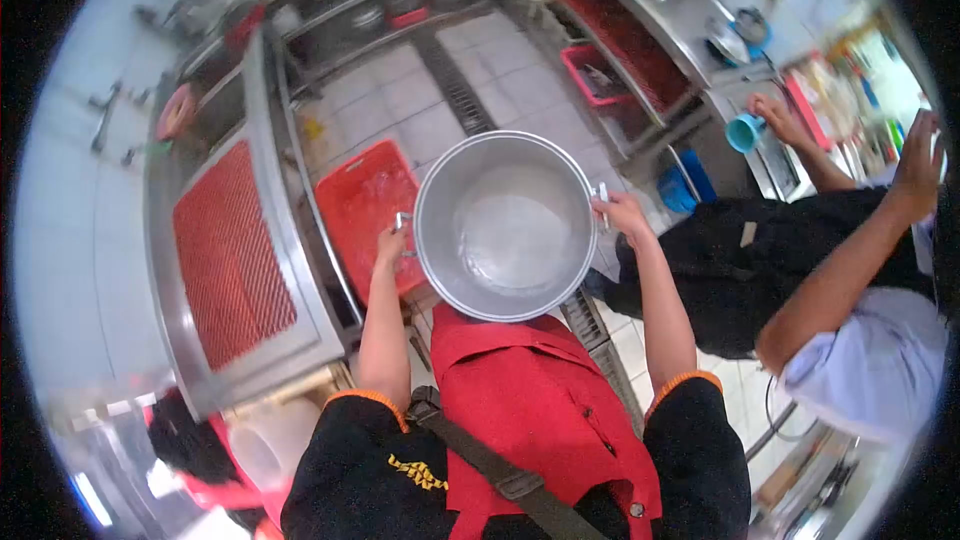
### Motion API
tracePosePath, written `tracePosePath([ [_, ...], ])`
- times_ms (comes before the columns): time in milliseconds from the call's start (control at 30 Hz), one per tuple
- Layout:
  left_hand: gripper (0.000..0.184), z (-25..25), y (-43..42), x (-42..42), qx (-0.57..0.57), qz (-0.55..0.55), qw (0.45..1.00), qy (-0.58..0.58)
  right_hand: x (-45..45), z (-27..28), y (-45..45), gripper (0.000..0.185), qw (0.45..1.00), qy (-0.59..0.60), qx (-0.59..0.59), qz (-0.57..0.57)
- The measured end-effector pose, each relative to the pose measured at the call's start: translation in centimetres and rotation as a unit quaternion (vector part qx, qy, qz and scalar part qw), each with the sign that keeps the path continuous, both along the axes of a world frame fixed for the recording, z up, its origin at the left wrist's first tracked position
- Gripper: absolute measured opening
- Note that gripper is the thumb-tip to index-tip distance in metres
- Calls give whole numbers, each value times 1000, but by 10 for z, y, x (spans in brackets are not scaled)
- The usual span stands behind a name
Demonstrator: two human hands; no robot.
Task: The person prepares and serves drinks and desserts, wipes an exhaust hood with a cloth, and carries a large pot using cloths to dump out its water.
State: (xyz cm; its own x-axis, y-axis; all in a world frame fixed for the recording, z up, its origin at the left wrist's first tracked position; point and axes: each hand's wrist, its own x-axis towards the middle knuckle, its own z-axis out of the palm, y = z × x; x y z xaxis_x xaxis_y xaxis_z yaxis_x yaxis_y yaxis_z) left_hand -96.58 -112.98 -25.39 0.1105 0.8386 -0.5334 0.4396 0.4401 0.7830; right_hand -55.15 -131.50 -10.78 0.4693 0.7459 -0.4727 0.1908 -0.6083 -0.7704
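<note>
A large grey metal pot (pixel 520 210) is held out in front of my red apron, well above the tiled floor. Its open top faces me, and a little cloudy liquid or a pale sheen shows at the bottom; I cannot tell which. My left hand (pixel 391 243) is wrapped round the metal handle on the pot's left side. On the opposite side, my right hand (pixel 622 213) grips the other handle (pixel 603 206). Both sets of fingers are closed, partly hidden by the handles.
A steel counter with a red mat (pixel 235 255) runs along the left. Below the pot's left side lies a red crate (pixel 370 205). Close on the right stands a co-worker, one hand holding a blue cup (pixel 744 132). A drain grate (pixel 455 85) crosses the floor; shelves (pixel 380 0) stand behind.
</note>
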Motion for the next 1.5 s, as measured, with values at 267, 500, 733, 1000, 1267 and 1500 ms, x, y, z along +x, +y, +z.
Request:
tracePosePath([
  [267, 36, -50, -205, -61, 119, 199, 947, -225, -49, 11, -34, 29, 982, -3, 25, 187],
  [500, 39, -31, -347, -88, 79, 314, 946, -17, -99, 23, -52, 22, 937, -64, 51, 339],
  [733, 36, 67, -518, -72, 172, 299, 937, -48, -172, -40, -145, 25, 835, -269, 152, 455],
  [1000, 22, 335, -737, -205, 365, 422, 824, 98, -215, -45, -270, 31, 793, -427, 121, 418],
  [1267, 48, 287, -849, -438, 122, 131, 831, 527, -178, -30, -373, 26, 703, -597, 30, 386],
  [1500, 67, 161, -819, -520, 310, -72, 813, 487, -153, -61, -486, 29, 667, -651, 21, 362],
])
